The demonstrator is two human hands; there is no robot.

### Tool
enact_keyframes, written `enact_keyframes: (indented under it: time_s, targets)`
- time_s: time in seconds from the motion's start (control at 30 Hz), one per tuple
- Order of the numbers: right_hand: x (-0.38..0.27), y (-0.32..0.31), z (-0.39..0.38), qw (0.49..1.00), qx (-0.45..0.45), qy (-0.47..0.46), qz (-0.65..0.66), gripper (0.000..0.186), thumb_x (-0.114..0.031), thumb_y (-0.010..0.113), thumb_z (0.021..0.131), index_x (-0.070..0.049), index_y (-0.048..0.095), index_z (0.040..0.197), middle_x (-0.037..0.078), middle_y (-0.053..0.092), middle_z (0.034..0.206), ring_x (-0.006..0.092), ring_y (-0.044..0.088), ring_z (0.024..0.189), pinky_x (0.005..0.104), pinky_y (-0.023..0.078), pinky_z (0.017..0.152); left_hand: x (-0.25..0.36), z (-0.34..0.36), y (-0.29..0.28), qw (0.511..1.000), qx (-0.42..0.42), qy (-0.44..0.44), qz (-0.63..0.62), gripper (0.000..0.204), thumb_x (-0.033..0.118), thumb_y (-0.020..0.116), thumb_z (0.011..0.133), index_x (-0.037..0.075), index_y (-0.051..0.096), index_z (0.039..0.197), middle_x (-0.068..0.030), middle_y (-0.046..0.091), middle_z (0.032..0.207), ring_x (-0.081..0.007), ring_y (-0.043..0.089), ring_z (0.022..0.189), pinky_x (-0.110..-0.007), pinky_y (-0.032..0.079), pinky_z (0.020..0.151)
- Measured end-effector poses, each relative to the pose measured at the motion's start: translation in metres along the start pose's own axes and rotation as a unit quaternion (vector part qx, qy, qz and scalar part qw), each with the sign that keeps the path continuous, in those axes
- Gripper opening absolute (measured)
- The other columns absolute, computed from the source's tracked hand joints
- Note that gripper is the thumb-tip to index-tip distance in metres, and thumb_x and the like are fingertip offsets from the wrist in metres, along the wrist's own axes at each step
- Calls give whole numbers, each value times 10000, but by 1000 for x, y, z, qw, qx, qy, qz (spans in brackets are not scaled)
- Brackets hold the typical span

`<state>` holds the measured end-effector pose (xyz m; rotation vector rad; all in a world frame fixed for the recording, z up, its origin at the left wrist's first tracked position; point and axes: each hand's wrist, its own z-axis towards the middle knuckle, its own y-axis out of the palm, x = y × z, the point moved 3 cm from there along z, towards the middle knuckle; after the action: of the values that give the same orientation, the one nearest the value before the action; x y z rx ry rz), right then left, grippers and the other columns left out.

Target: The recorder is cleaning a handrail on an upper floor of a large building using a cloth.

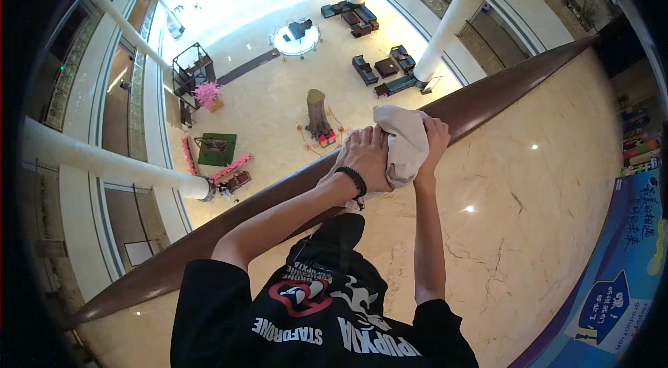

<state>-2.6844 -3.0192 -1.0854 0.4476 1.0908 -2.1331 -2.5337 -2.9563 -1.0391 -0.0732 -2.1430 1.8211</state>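
Observation:
A pale grey cloth, bunched and folded, lies over the dark brown handrail. My left hand, with a black beaded bracelet at the wrist, presses down on the cloth, its fingers curved over it. On the other side of the bunch, my right hand grips the cloth's edge. Part of the cloth shows below and left of my left hand. Both forearms stretch forward from black short sleeves, and the underside of the cloth is hidden.
Beyond the handrail the space drops to a lobby floor far below, with a tree stump display, dark sofas and a pink tree. On my side, a blue printed banner stands at the right on marble flooring.

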Motion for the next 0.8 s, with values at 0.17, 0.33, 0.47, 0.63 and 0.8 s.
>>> enact_keyframes:
  time_s: [0.17, 0.33, 0.47, 0.63, 0.8]
  targets:
    - [41, -7, 21, 998, 24, 28, -41, 196, -225, 648, 832, -74, 654, 957, 106, 623, 923, 324, 570, 932, 434, 442, 806, 10, 15, 9, 996, 83, 22, 6, 1092, 569, 816, 592, -152, 487, 1343, -284, 470, 1372, -426, 459, 1282, -553, 370, 1058]
    - [63, -4, 58, 997, -5, -10, -72, 197, -207, 661, 826, -45, 651, 939, 121, 642, 919, 341, 582, 912, 444, 458, 803, 27, 69, 8, 997, 64, 43, 31, 1055, 538, 795, 618, -162, 480, 1342, -330, 450, 1372, -472, 445, 1280, -619, 370, 1022]
    - [130, -13, 98, 994, 36, -35, -93, 217, -223, 655, 834, -42, 653, 953, 128, 652, 927, 345, 585, 906, 459, 462, 824, 43, 123, 4, 994, 88, 67, 20, 1059, 546, 795, 610, -161, 491, 1338, -327, 456, 1370, -468, 440, 1279, -616, 360, 1027]
    - [129, -5, 85, 994, 25, -34, -100, 256, -243, 649, 841, -35, 650, 990, 136, 645, 942, 348, 583, 923, 482, 460, 853, 35, 139, 18, 993, 46, 106, -30, 1019, 541, 781, 622, -144, 523, 1332, -324, 465, 1370, -466, 431, 1277, -602, 348, 1029]
    - [106, 3, 62, 996, 26, -33, -73, 274, -256, 652, 856, -28, 629, 1007, 153, 611, 975, 335, 566, 947, 504, 447, 886, 38, 136, 27, 996, 24, 88, -3, 1044, 546, 755, 671, -149, 478, 1400, -372, 380, 1477, -534, 328, 1397, -655, 298, 1081]
